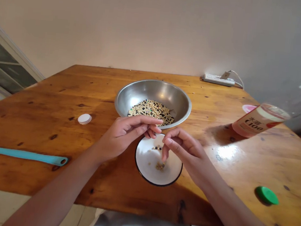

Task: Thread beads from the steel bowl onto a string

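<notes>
My left hand [133, 129] is held over the near rim of a steel bowl [179, 112], its fingers stretched out and its thumb beside them. Inside the bowl lie many small round pale and black beads [150, 111], with a few green ones among them. My right hand [184, 144] hovers over a white dark-rimmed plate [145, 169], thumb and index finger pinched together. Anything between those fingertips is too small to make out. A small pile of pale beads [160, 166] rests on the plate, and a few dark and pale beads [157, 147] lie farther back on it.
At the right stands a bottle labelled C100 [256, 121], with a pink lid [248, 108] behind it. A green cap [267, 195] lies nearer me. On the left are a white cap [84, 118] and a teal long-handled tool [26, 155]. A power strip [219, 80] sits by the wall.
</notes>
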Demonstrator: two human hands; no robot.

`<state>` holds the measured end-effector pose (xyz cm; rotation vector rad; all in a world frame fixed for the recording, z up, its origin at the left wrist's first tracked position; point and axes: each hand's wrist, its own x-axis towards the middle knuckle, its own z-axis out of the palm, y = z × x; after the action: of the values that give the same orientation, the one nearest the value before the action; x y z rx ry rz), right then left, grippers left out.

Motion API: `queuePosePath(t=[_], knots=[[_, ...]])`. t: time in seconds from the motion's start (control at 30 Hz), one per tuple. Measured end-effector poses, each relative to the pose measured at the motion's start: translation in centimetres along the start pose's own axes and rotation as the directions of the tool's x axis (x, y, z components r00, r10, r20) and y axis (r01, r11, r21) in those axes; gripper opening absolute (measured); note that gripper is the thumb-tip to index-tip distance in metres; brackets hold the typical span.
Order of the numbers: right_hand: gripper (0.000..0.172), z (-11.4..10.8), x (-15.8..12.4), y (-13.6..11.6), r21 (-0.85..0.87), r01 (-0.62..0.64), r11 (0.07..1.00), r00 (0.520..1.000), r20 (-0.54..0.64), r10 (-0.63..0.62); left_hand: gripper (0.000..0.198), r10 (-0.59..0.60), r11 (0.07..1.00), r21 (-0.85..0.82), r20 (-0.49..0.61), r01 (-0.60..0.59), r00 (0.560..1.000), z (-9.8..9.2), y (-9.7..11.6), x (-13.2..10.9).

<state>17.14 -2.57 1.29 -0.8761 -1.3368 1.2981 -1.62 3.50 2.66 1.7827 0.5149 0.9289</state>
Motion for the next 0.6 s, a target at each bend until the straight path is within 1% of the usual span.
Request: queuePosePath(t=[0.13,0.27,0.37,0.47,0.6], knots=[[0.017,-0.1,0.14,-0.09,-0.041,0.023,0.999,0.998,-0.054,-0.025,0.026,0.024,0.999,-0.027,-0.017,-0.025,1.0,0.04,-0.1,0.04],[0.016,-0.26,0.16,0.05,-0.043,-0.001,0.999,0.995,-0.101,-0.003,0.02,0.049,0.996,-0.078,-0.05,-0.052,0.998,0.06,-0.2,0.08],[0.015,-0.3,0.1,0.17,-0.017,-0.014,1.0,0.996,-0.089,0.012,0.014,0.052,0.992,-0.114,-0.07,-0.06,0.996,0.14,-0.25,0.09],[0.013,-0.28,0.1,0.19,0.006,-0.021,1.0,0.998,-0.06,0.021,0.012,0.041,0.989,-0.138,-0.059,-0.049,0.997,0.23,-0.24,0.08],[0.012,-0.17,0.14,0.12,0.018,-0.024,1.0,0.999,-0.042,0.025,0.007,0.035,0.992,-0.123,-0.057,-0.041,0.998,0.27,-0.16,0.05]])
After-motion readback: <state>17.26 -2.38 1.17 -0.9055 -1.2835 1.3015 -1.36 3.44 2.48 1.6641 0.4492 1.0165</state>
